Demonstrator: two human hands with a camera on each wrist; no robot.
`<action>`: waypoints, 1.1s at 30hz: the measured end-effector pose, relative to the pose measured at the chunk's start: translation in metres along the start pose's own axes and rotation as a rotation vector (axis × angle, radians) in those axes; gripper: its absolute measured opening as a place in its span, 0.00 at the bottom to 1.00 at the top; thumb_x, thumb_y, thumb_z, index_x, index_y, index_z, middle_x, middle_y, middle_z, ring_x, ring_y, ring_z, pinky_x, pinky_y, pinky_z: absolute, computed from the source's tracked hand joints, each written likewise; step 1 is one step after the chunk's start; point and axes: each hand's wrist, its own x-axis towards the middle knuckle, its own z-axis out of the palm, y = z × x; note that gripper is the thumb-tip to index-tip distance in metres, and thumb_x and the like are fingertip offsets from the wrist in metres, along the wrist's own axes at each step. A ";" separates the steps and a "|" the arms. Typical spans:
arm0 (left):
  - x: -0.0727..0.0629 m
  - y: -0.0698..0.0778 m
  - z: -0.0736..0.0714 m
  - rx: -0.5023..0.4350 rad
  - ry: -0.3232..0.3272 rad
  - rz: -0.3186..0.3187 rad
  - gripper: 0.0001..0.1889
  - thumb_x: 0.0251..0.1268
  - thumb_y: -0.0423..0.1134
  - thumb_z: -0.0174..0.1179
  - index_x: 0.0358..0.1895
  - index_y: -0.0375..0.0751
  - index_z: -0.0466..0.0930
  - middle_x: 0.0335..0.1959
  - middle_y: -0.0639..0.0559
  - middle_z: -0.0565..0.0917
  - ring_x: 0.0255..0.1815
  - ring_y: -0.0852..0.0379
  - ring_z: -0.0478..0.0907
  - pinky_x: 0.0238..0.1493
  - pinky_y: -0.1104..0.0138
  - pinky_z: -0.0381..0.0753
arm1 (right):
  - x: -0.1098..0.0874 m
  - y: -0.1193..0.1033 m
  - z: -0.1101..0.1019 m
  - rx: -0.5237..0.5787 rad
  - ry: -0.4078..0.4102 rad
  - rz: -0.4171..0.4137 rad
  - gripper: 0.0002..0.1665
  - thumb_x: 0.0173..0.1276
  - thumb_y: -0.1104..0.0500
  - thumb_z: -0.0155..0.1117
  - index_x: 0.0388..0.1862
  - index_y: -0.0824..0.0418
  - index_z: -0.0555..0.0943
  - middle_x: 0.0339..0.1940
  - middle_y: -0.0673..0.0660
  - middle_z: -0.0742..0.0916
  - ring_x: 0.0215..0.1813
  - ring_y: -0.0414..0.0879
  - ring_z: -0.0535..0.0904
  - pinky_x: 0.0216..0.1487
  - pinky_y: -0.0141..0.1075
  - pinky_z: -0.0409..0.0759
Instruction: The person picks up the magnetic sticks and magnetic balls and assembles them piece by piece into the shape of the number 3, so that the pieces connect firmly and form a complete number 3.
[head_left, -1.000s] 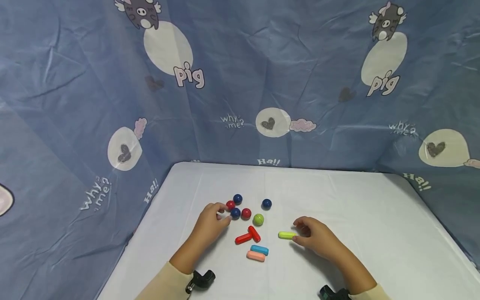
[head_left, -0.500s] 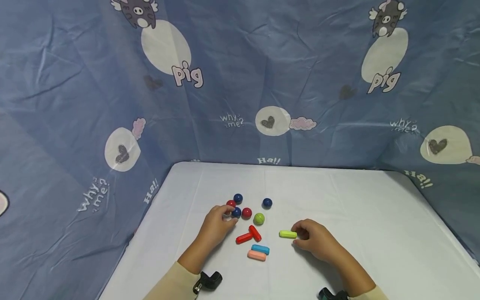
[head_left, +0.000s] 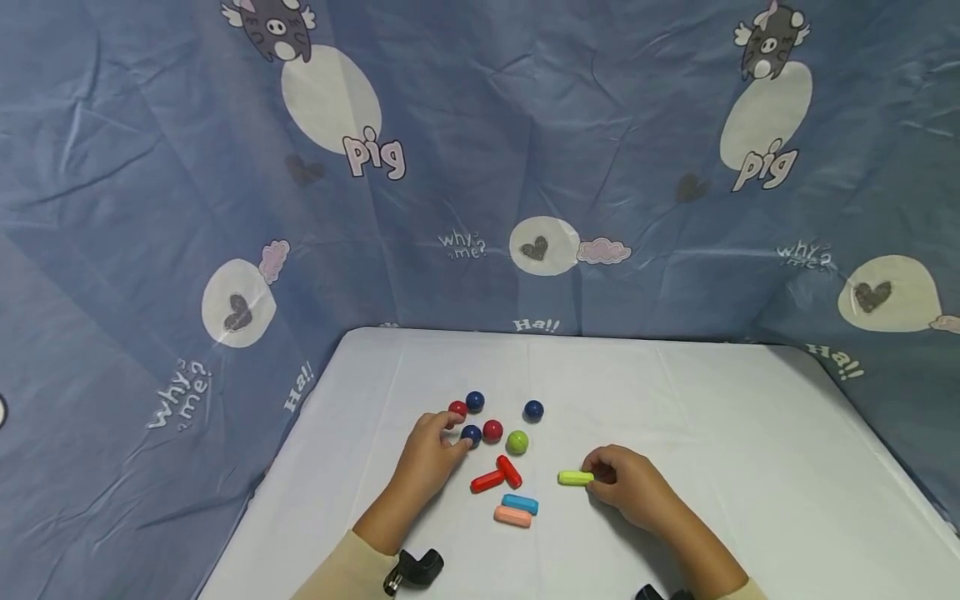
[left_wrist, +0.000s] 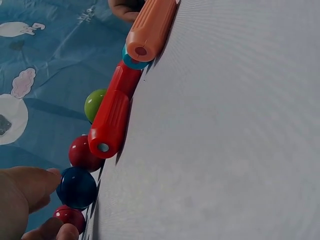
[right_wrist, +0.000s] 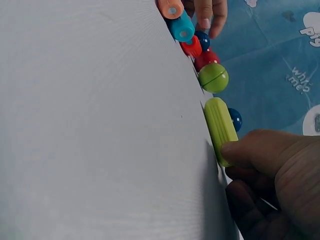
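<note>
In the head view my left hand (head_left: 430,454) is at the ball cluster, its thumb and fingertips around a dark blue ball (head_left: 472,433). A red ball (head_left: 457,407) lies just beyond those fingers. In the left wrist view the thumb touches the blue ball (left_wrist: 77,188), and the other fingertips are by the red ball (left_wrist: 70,217). My right hand (head_left: 628,483) pinches the near end of a short yellow-green ridged stick (head_left: 572,477). The right wrist view has the thumb on the stick (right_wrist: 219,125), which lies low at the tabletop.
Two more blue balls (head_left: 533,410), a second red ball (head_left: 492,430) and a green ball (head_left: 517,442) lie mid-table. Nearer are two red sticks (head_left: 487,481), a blue stick (head_left: 521,504) and an orange stick (head_left: 513,517). A blue printed curtain (head_left: 450,167) borders the white table (head_left: 712,433).
My left fingers have come in around the blue ball, which has shifted slightly toward me. The neighbouring red ball has edged left. My right fingers have drawn together at the stick's end.
</note>
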 end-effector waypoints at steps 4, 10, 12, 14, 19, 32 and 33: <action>0.001 -0.001 0.002 -0.015 -0.019 0.021 0.21 0.64 0.37 0.74 0.60 0.44 0.86 0.51 0.44 0.81 0.33 0.60 0.72 0.31 0.72 0.75 | -0.002 0.001 0.001 0.004 -0.013 -0.016 0.14 0.60 0.66 0.78 0.37 0.48 0.86 0.35 0.42 0.84 0.39 0.39 0.79 0.42 0.33 0.80; -0.002 -0.006 0.002 0.013 -0.040 0.042 0.15 0.65 0.39 0.74 0.55 0.48 0.89 0.52 0.46 0.81 0.40 0.59 0.77 0.41 0.69 0.85 | -0.008 0.001 0.005 0.013 -0.037 -0.037 0.13 0.61 0.65 0.78 0.37 0.48 0.86 0.35 0.42 0.84 0.39 0.39 0.80 0.41 0.32 0.81; -0.005 -0.009 0.001 0.022 -0.043 0.026 0.14 0.65 0.39 0.74 0.53 0.49 0.89 0.51 0.48 0.83 0.41 0.58 0.77 0.43 0.67 0.86 | -0.010 0.000 0.007 0.023 -0.052 -0.042 0.13 0.61 0.64 0.78 0.38 0.48 0.86 0.36 0.42 0.84 0.39 0.40 0.80 0.41 0.32 0.81; -0.007 -0.011 0.000 0.025 -0.054 0.008 0.14 0.64 0.38 0.74 0.52 0.49 0.89 0.48 0.50 0.84 0.40 0.58 0.78 0.43 0.66 0.87 | -0.012 0.000 0.010 0.031 -0.067 -0.047 0.12 0.62 0.64 0.78 0.38 0.48 0.86 0.37 0.43 0.85 0.39 0.39 0.80 0.41 0.32 0.82; -0.007 -0.011 -0.001 0.000 -0.105 0.008 0.13 0.64 0.39 0.74 0.50 0.49 0.86 0.43 0.53 0.87 0.42 0.57 0.80 0.45 0.63 0.88 | -0.017 0.001 0.011 0.008 -0.059 -0.055 0.12 0.62 0.64 0.78 0.37 0.48 0.85 0.37 0.42 0.85 0.39 0.36 0.81 0.40 0.31 0.82; -0.012 -0.014 -0.014 0.041 -0.105 0.008 0.14 0.63 0.37 0.75 0.52 0.45 0.88 0.44 0.51 0.85 0.43 0.58 0.82 0.48 0.61 0.88 | -0.023 -0.003 0.012 0.010 -0.046 -0.081 0.13 0.61 0.64 0.79 0.36 0.46 0.85 0.36 0.41 0.85 0.39 0.33 0.81 0.41 0.29 0.83; -0.014 -0.014 -0.017 0.048 -0.108 -0.009 0.14 0.63 0.37 0.75 0.51 0.46 0.88 0.43 0.51 0.85 0.42 0.58 0.82 0.47 0.61 0.88 | -0.024 -0.003 0.012 0.014 -0.044 -0.081 0.13 0.61 0.64 0.79 0.36 0.46 0.85 0.36 0.41 0.85 0.39 0.33 0.81 0.41 0.29 0.83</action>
